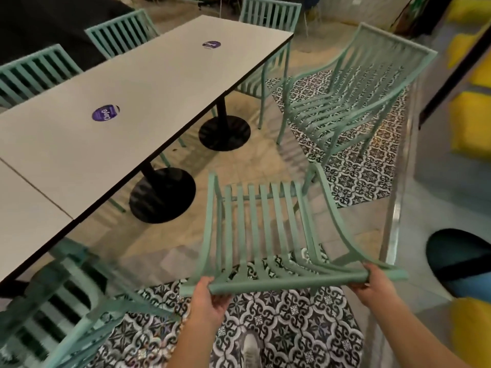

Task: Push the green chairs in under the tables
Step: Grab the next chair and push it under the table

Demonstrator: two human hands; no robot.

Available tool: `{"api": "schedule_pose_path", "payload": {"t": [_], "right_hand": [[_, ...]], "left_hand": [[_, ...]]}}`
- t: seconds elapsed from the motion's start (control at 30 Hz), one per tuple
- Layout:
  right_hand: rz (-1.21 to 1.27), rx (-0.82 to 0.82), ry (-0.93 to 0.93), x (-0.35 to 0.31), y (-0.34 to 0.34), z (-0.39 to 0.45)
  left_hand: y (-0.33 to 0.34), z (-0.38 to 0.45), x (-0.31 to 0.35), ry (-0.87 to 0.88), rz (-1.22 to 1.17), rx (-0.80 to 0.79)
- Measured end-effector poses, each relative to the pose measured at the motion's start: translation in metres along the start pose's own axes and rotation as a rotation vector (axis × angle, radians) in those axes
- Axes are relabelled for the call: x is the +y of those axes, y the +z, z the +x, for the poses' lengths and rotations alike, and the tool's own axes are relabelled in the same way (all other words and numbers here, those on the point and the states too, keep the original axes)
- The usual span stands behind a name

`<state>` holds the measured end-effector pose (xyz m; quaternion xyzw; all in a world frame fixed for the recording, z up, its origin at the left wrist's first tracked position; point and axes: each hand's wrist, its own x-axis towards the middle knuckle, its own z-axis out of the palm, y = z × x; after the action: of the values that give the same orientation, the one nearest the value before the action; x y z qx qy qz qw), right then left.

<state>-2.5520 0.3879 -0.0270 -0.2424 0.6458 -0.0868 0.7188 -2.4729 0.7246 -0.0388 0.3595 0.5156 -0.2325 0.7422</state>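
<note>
A green slatted chair (265, 229) stands in front of me, apart from the long white table (138, 83) on the left. My left hand (210, 301) grips the left end of its top back rail, and my right hand (377, 285) grips the right end. Another green chair (345, 96) stands out on the patterned floor farther right, also away from the table. A third green chair (66, 301), blurred, sits at the lower left with its front under the table edge.
Three green chairs (119, 33) line the table's far side and end. Two black round table bases (162, 195) stand under the table. A metal railing (393, 208) runs along the right, with yellow cushions (470, 120) beyond it.
</note>
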Motion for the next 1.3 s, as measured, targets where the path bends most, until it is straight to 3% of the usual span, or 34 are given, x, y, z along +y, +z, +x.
{"api": "schedule_pose_path", "payload": {"t": [0.33, 0.4, 0.47, 0.53, 0.57, 0.67, 0.8, 1.13, 1.2, 1.3], "right_hand": [[-0.014, 0.067, -0.019, -0.021, 0.024, 0.013], [0.081, -0.048, -0.011, -0.03, 0.034, 0.015], [0.154, -0.053, 0.048, -0.038, 0.05, 0.017], [0.039, -0.039, 0.044, -0.053, 0.052, 0.047], [-0.032, -0.14, 0.099, -0.06, 0.056, 0.054], [-0.158, -0.211, 0.085, -0.079, 0.076, 0.104], [-0.329, -0.179, 0.017, -0.098, 0.112, 0.061], [-0.562, -0.265, -0.024, -0.111, 0.183, 0.059], [-0.513, -0.262, -0.041, -0.117, 0.201, 0.068], [-0.435, -0.313, 0.115, -0.116, 0.23, 0.11]], "left_hand": [[0.019, -0.014, -0.009, -0.01, -0.076, 0.033], [0.023, -0.019, -0.013, 0.007, -0.088, 0.055], [0.028, -0.021, -0.016, 0.014, -0.108, 0.057], [0.035, -0.028, -0.022, 0.015, -0.167, 0.049], [0.038, -0.031, -0.023, 0.014, -0.187, 0.05], [0.053, -0.046, -0.036, 0.036, -0.248, 0.068], [0.069, -0.049, -0.056, 0.067, -0.349, 0.115], [0.09, -0.038, -0.074, 0.122, -0.599, 0.142], [0.093, -0.033, -0.073, 0.129, -0.629, 0.128], [0.101, -0.031, -0.071, 0.145, -0.677, 0.134]]}}
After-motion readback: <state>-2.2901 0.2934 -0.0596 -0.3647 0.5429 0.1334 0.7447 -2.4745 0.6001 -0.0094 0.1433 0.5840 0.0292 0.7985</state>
